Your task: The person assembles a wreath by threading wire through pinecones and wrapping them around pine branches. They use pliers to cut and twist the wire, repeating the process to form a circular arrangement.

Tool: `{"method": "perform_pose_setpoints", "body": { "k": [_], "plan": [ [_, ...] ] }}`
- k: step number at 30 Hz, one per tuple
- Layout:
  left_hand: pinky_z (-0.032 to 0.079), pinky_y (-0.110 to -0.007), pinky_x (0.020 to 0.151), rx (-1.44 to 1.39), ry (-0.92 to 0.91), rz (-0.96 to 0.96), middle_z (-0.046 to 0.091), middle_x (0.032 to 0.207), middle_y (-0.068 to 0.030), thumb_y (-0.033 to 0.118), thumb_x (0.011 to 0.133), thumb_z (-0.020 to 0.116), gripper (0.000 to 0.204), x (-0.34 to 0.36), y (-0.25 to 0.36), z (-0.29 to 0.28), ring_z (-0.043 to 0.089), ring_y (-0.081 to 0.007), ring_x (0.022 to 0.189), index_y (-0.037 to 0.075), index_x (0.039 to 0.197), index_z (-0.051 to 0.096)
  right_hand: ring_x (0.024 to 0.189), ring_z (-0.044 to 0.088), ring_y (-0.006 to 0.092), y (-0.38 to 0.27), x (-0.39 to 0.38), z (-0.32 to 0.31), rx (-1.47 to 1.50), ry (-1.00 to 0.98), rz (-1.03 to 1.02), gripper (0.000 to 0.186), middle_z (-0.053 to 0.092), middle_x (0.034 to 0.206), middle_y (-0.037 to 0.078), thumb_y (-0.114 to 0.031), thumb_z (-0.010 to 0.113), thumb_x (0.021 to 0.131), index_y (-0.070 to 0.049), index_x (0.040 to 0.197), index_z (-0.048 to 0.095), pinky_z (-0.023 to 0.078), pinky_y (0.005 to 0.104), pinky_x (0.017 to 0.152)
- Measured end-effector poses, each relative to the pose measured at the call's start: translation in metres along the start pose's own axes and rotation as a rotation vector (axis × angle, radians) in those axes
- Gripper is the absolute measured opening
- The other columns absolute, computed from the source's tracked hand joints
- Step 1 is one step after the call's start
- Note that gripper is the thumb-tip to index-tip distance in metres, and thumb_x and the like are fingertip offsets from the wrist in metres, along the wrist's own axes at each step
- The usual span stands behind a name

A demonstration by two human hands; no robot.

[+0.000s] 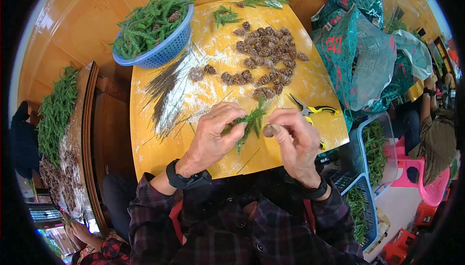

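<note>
Over the near part of the yellow tabletop (155, 156), my left hand (206, 132) pinches a green artificial pine sprig (253, 120) between thumb and fingers. Just right of it, my right hand (299, 144) is closed on a small brown pine cone (268, 130), partly covered by the fingertips. Beyond my hands lies a pile of loose pine cones (266, 49). Wire cutters (322, 109) with yellow and black handles rest beside my right hand. Thin dark wire stems (164, 90) lie bunched on the left, among white powder.
A blue basket (167, 49) heaped with green sprigs stands at the table's far left corner. Green plastic bags (339, 66) crowd the right edge, above blue crates (369, 216) of greenery. Another person's hands (80, 233) work at a side table on the left.
</note>
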State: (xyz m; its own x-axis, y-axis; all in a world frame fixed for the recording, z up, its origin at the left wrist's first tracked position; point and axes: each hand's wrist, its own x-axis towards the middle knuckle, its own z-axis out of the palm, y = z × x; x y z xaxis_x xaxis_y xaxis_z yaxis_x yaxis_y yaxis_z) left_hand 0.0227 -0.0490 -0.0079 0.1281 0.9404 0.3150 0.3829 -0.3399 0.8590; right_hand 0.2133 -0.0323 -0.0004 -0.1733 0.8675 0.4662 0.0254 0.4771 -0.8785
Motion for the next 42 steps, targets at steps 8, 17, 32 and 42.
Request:
{"method": "perform_pose_setpoints", "body": {
  "k": [8, 17, 32, 42],
  "plan": [
    [0.045, -0.025, 0.072, -0.281, 0.041, -0.181, 0.058, 0.089, -0.0052, -0.001, 0.081, 0.060, 0.014, -0.001, 0.001, 0.010, 0.055, -0.0126, 0.081, -0.001, 0.095, 0.060, 0.068, 0.059, 0.0093, 0.010, -0.003, 0.007, -0.125, -0.180, -0.035, 0.005, 0.065, 0.091, 0.011, 0.001, 0.061, 0.084, 0.003, 0.087, 0.057, 0.046, 0.0215, 0.058],
    [0.045, -0.025, 0.068, -0.456, 0.089, -0.252, 0.059, 0.089, -0.0041, 0.000, 0.082, 0.060, 0.012, -0.006, 0.005, 0.015, 0.055, -0.0108, 0.080, -0.001, 0.093, 0.060, 0.064, 0.053, 0.0069, 0.009, -0.012, 0.011, 0.318, -0.262, 0.474, 0.006, 0.062, 0.083, 0.005, 0.000, 0.062, 0.085, 0.003, 0.087, 0.057, 0.041, 0.0195, 0.055],
    [0.047, -0.030, 0.065, -0.001, 0.073, 0.039, 0.061, 0.081, -0.0125, -0.001, 0.077, 0.063, 0.016, 0.000, 0.007, 0.010, 0.059, -0.0223, 0.072, -0.004, 0.092, 0.060, 0.059, 0.056, 0.0217, 0.001, -0.003, 0.002, -0.450, -0.153, -0.078, 0.011, 0.055, 0.075, 0.010, 0.007, 0.064, 0.075, 0.000, 0.083, 0.058, 0.042, 0.0292, 0.050],
    [0.047, -0.030, 0.065, -0.048, 0.006, -0.078, 0.061, 0.080, -0.0130, -0.001, 0.075, 0.063, 0.018, -0.006, 0.010, 0.013, 0.060, -0.0246, 0.074, -0.004, 0.093, 0.062, 0.063, 0.057, 0.0284, -0.007, -0.005, 0.003, -0.523, -0.157, -0.077, 0.012, 0.055, 0.076, 0.012, 0.006, 0.065, 0.074, 0.000, 0.082, 0.059, 0.044, 0.0332, 0.052]
  ]
}}
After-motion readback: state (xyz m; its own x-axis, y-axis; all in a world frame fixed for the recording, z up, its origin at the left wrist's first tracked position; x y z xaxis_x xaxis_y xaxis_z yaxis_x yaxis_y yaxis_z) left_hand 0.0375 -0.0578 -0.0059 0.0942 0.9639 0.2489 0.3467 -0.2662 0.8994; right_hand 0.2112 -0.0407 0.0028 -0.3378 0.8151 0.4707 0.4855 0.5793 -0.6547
